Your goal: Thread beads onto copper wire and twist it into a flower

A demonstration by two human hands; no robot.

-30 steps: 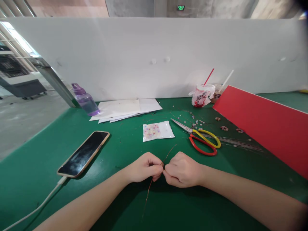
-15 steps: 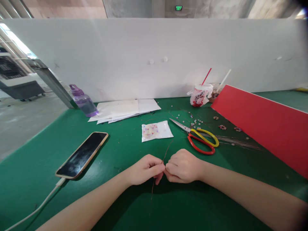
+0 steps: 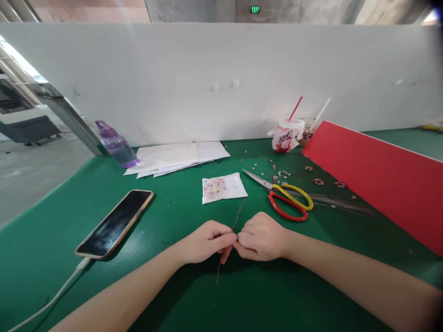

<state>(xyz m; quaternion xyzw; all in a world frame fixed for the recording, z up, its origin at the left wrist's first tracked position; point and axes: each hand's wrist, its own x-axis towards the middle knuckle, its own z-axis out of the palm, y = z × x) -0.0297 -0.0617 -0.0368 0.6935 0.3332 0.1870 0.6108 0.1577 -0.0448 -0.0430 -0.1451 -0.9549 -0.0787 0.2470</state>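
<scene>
A thin copper-coloured wire (image 3: 238,213) passes through the fingers of my left hand (image 3: 207,242), one end rising toward the packet and the other hanging below. My left thumb and fingers are pinched closed on it. Against those fingertips rests my right hand (image 3: 263,237), its fingers curled shut; what they pinch, if anything, is hidden. Just beyond the hands lies a small white packet (image 3: 233,186) with coloured beads showing through its clear part. Scissors (image 3: 266,184) with one yellow and one red handle lie partly open beyond my right hand.
Loose beads (image 3: 277,177), small beaded rings (image 3: 318,181) and a bundle of wires (image 3: 342,203) lie at the right beside a red board (image 3: 377,170). At left are a phone (image 3: 116,223) with its cable, a purple bottle (image 3: 117,145) and papers (image 3: 169,157). A wrapped cup (image 3: 285,136) stands behind.
The view has shifted slightly. Both hands stay pressed together at the fingertips, and the wire keeps nearly the same position between them.
</scene>
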